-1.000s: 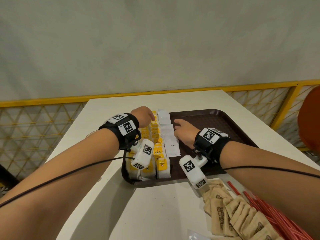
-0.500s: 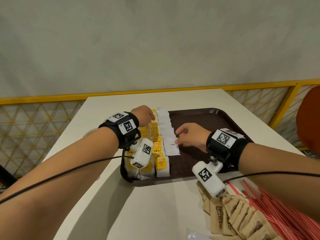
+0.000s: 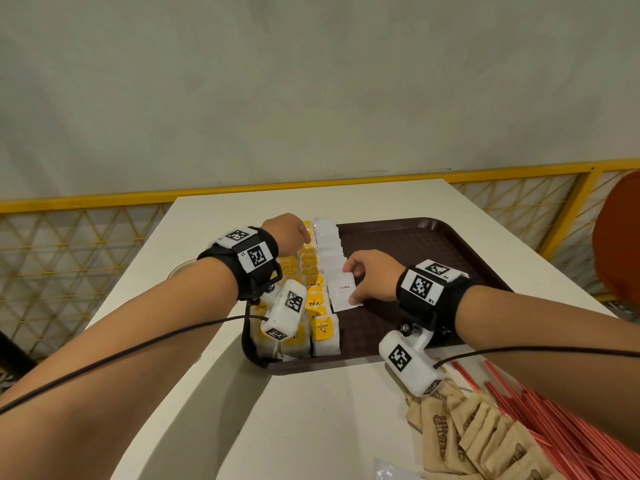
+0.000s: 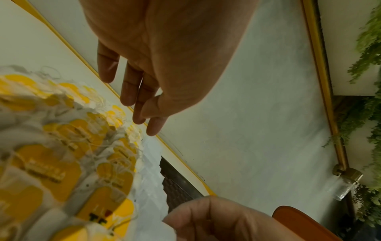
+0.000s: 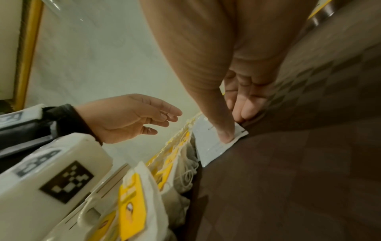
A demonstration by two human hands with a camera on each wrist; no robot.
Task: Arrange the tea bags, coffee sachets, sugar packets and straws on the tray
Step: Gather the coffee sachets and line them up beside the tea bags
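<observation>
A brown tray (image 3: 433, 244) lies on the white table. Yellow-tagged tea bags (image 3: 313, 299) fill its left side in rows, and a line of white coffee sachets (image 3: 327, 249) runs beside them. My right hand (image 3: 372, 277) holds the nearest coffee sachet (image 3: 343, 289) by its right edge. Its thumb (image 5: 225, 137) presses on the sachet and its curled fingers (image 5: 247, 106) sit at the edge. My left hand (image 3: 287, 233) hovers over the far tea bags, fingers (image 4: 134, 97) relaxed and holding nothing. Brown sugar packets (image 3: 485, 441) and red straws (image 3: 571, 441) lie off the tray at the near right.
The tray's right half (image 3: 450, 271) is bare. A clear wrapper (image 3: 388, 474) lies at the table's near edge. A yellow railing (image 3: 86, 199) runs behind the table and an orange chair back (image 3: 620, 237) stands at the right.
My right hand has drawn back along the sachet row towards me and now holds the nearest sachet. My left hand has barely moved.
</observation>
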